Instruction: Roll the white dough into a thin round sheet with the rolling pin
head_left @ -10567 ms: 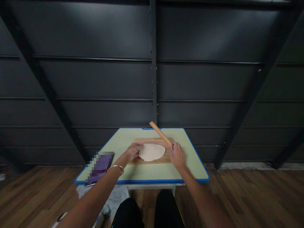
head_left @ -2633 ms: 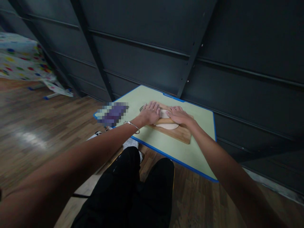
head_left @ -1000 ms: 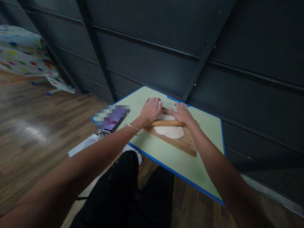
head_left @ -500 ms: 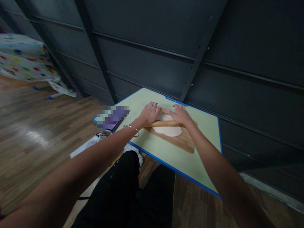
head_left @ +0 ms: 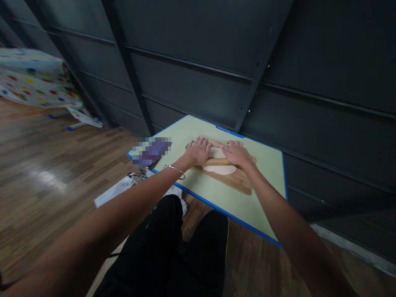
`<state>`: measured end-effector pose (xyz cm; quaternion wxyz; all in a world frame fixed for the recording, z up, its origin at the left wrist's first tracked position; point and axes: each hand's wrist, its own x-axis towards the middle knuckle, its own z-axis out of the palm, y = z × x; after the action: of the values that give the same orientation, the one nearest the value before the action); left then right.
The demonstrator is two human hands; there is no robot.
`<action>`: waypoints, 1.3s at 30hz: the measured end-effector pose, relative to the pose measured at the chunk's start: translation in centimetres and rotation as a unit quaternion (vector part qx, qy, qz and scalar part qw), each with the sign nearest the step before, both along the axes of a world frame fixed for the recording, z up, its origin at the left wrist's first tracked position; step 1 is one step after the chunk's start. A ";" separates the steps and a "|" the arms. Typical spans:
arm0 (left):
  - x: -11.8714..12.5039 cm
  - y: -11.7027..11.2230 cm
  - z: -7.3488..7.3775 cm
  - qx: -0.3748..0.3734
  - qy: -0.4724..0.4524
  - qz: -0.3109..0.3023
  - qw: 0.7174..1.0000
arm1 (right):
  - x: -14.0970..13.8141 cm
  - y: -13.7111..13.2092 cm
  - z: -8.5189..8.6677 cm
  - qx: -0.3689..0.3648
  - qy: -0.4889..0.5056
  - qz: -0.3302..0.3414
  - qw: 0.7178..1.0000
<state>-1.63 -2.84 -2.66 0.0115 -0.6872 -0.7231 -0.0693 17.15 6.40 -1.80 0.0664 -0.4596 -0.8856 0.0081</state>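
A pale flat round of dough (head_left: 220, 169) lies on a wooden board (head_left: 238, 184) on a low green table with a blue rim (head_left: 235, 206). A wooden rolling pin (head_left: 217, 161) lies across the dough. My left hand (head_left: 198, 151) rests palm down on the pin's left end, fingers stretched out flat. My right hand (head_left: 237, 153) presses flat on its right end, fingers also extended. A thin bangle (head_left: 175, 169) circles my left wrist.
A blurred purple flat object (head_left: 151, 152) lies on the table's left corner. A dark panelled wall (head_left: 216, 62) rises right behind the table. White cloth or paper (head_left: 119, 189) lies on the wooden floor; a spotted cloth (head_left: 34, 80) is far left. My black-clad legs (head_left: 173, 251) are below.
Both hands have rolled the pin slightly away from me over the dough, so more dough shows on the near side. The view has shifted a little.
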 end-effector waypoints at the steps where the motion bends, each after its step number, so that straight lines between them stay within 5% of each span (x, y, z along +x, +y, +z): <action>1: 0.2 -0.1 -0.1 -0.003 -0.009 0.009 1.000 | 0.2 -0.3 0.0 0.001 0.000 -0.004 1.000; 15: 3.0 -3.6 -0.6 0.031 0.031 0.013 0.999 | 3.0 -5.6 -0.5 0.046 0.005 -0.025 0.999; 30: 4.9 -6.9 -0.4 0.036 0.014 -0.007 0.999 | 4.9 -7.9 -1.3 0.059 0.033 -0.010 0.998; 39: 4.1 -5.7 -1.0 0.038 -0.011 -0.022 0.999 | 4.7 -7.6 -1.4 0.063 0.020 -0.018 0.998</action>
<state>2.45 -8.52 -3.62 0.0281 -0.7010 -0.7049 -0.1046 21.87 -1.24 -3.19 0.1134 -0.4704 -0.8743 -0.0397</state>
